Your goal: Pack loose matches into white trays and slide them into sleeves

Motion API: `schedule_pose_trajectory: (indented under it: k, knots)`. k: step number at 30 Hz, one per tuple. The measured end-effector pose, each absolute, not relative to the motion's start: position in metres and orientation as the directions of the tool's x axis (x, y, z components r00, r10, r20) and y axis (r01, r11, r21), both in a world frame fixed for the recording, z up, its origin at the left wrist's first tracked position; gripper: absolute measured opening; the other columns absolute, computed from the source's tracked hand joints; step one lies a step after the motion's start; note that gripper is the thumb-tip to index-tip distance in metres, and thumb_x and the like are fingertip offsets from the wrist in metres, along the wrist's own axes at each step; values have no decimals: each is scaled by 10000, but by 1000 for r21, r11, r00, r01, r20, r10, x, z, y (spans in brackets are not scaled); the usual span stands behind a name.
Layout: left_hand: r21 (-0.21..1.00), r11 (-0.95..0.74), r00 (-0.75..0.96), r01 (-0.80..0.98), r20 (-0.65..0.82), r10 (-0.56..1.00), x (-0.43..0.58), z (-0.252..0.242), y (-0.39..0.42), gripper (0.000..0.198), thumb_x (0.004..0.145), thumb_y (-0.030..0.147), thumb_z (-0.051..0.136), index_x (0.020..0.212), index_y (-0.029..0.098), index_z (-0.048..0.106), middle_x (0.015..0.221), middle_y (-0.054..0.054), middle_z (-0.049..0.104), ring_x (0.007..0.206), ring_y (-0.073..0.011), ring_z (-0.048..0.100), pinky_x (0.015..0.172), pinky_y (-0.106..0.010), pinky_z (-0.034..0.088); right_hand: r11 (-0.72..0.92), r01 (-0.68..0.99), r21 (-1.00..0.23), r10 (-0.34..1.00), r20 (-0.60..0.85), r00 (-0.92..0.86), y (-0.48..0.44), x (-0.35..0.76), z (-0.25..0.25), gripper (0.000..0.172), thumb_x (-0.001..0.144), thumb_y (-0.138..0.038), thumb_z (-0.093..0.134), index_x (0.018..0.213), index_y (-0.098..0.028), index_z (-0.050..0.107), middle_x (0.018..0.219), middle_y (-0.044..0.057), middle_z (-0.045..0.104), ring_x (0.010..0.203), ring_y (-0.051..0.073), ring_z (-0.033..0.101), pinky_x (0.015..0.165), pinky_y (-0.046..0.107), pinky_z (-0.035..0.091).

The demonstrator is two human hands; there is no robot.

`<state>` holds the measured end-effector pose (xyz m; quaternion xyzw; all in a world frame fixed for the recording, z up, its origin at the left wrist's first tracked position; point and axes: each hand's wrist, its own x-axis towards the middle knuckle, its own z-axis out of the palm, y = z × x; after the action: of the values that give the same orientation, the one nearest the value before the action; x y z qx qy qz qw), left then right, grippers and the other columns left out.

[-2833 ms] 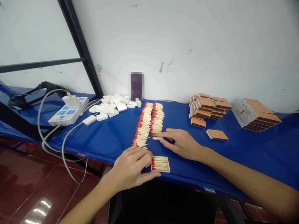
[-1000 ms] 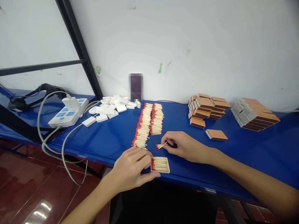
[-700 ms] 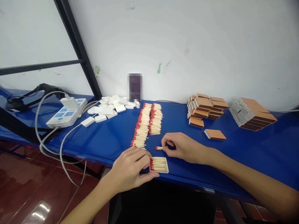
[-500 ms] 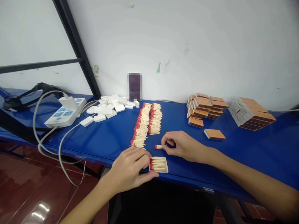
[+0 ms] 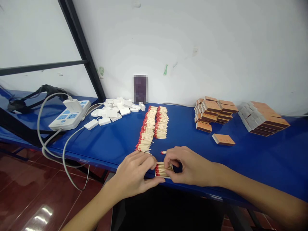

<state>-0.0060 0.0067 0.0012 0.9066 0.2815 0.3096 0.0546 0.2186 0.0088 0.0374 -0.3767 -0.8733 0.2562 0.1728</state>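
My left hand grips the left end of a small white matchbox tray at the table's front edge, thumb along the near side. Red-headed matches lie side by side in it, heads to the left. Over the tray's right part, my right hand is closed in a pinch on a match, its fingertips partly covering the tray. Just behind, a few loose matches lie on the blue table, partly hidden by the right hand. Farther back are a longer row of matches and a shorter row of matches.
White trays are heaped at the back left beside a power strip with cables. Orange matchboxes form one stack and white-ended matchboxes another at the right. A single matchbox lies before them. A pixelated dark rectangle stands at the wall.
My right hand has moved toward me from behind the tray to over its right part. A few matches now lie where it was. My left hand stays on the tray.
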Motion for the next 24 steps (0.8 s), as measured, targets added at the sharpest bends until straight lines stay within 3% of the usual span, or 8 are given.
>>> schedule_pose_trajectory:
  k: [4, 6, 11, 13, 17, 24]
  knots:
    - [272, -836, 653, 477, 527, 544, -6, 1, 7, 307, 897, 481, 641, 897, 203, 512, 852, -4, 672, 759, -171, 637, 712, -296, 469, 597, 580, -554, 744, 111, -659, 7, 219, 36, 61, 766, -214, 644, 717, -213, 606, 626, -53, 539, 590, 103, 470, 831, 324, 424]
    - [268, -839, 659, 473, 525, 539, -6, 2, 7, 300, 901, 479, 638, 918, 202, 524, 868, -3, 676, 780, -176, 645, 728, -303, 473, 617, 559, -554, 726, 127, -675, 7, 220, 37, 68, 769, -216, 649, 722, -214, 599, 644, -55, 558, 601, 102, 482, 883, 339, 413]
    - [247, -847, 667, 471, 528, 525, -6, 2, 7, 290, 903, 462, 644, 933, 198, 529, 892, -5, 682, 808, -181, 653, 750, -311, 480, 639, 582, -502, 747, 228, -624, 13, 225, 37, 97, 833, -220, 567, 738, -204, 556, 643, -38, 495, 581, 106, 443, 598, 251, 362]
    - [236, -853, 674, 466, 530, 515, -6, 2, 7, 288, 910, 463, 635, 950, 196, 536, 903, -12, 685, 836, -185, 659, 771, -313, 484, 633, 625, -457, 768, 268, -582, 18, 228, 35, 30, 841, -200, 543, 817, -201, 561, 710, -19, 531, 608, 114, 461, 590, 253, 352]
    - [224, -855, 679, 468, 528, 510, -7, 4, 7, 270, 953, 464, 565, 943, 195, 547, 874, -21, 677, 796, -177, 649, 743, -301, 484, 592, 727, -348, 806, 228, -547, 26, 235, 32, 58, 838, -197, 549, 895, -196, 559, 834, 18, 583, 689, 145, 510, 641, 280, 367]
    - [206, -842, 663, 498, 535, 523, -8, 5, 7, 264, 984, 449, 508, 957, 190, 552, 876, -36, 676, 768, -184, 640, 727, -308, 490, 580, 714, -391, 805, 143, -576, 33, 238, 26, 49, 875, -199, 534, 855, -203, 578, 809, 11, 587, 692, 142, 519, 641, 273, 368]
